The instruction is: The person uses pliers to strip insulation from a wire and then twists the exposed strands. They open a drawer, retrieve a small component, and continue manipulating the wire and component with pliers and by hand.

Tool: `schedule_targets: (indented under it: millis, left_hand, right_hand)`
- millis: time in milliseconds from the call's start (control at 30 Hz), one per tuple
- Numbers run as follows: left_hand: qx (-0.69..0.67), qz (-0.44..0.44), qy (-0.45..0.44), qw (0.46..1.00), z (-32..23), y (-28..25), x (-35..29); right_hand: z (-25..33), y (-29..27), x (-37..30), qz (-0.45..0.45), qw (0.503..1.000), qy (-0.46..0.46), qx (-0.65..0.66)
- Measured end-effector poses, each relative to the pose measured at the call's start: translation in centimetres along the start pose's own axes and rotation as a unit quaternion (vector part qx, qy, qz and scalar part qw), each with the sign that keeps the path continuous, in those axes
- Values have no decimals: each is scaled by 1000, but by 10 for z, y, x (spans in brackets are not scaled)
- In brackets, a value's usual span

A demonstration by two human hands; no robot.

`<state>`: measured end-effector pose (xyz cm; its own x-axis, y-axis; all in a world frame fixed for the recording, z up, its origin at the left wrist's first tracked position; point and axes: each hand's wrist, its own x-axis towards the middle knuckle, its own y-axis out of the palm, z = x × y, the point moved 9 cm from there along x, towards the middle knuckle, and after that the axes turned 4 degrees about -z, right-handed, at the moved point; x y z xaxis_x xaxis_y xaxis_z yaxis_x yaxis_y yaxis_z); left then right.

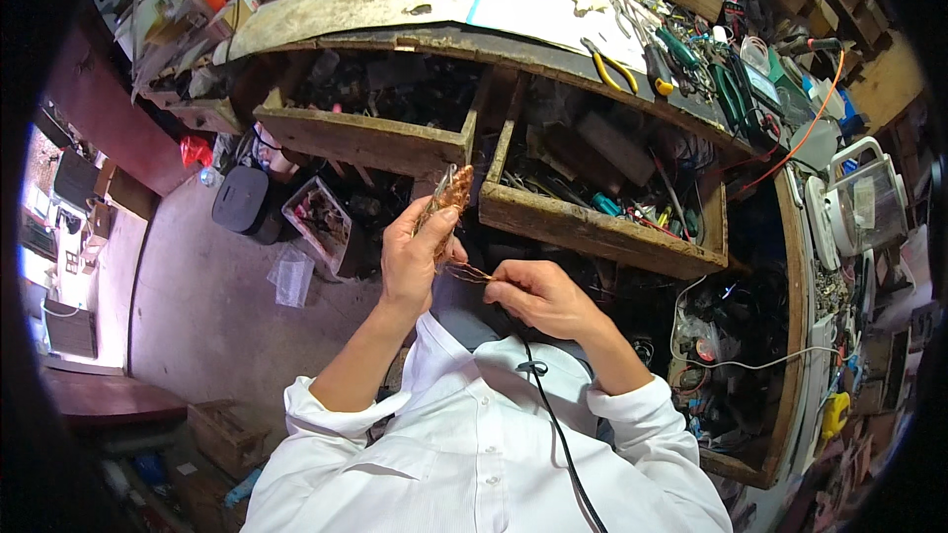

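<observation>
My left hand (407,258) is closed round a shiny copper-coloured bundle (454,199) that looks like wire, its upper end pointing away from me. From the lower end of the bundle, thin copper wire (466,271) runs in loose strands to my right hand (545,298). The thumb and fingers of that hand pinch the strands. A black cable (549,410) with a small tie on it hangs below the right hand over my white shirt. Whether it joins the copper wire is hidden.
Two open wooden drawers (592,227) full of tools and parts jut out ahead under the workbench (395,14). Yellow-handled pliers (610,67) lie at the bench edge. A scrap-filled bin (321,222) and a dark container (244,202) stand on the floor at left.
</observation>
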<state>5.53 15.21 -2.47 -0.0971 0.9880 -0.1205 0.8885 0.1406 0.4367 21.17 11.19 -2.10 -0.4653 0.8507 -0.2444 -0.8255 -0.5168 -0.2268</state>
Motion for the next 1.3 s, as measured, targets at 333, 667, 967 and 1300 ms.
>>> schedule_targets:
  millis: [333, 667, 967, 1300]
  left_hand:
    - [236, 264, -120, 927, 30, 32, -26]
    - [163, 327, -232, 902, 25, 34, -48]
    - [62, 261, -189, 945, 9, 36, -43]
    - [323, 93, 65, 940, -6, 27, -28]
  right_hand:
    - [96, -36, -15, -100, 901, -324, -270]
    - [53, -46, 30, 86, 982, -160, -44]
    - [-3, -28, 26, 66, 936, -72, 337]
    - [19, -28, -19, -248, 950, -174, -79]
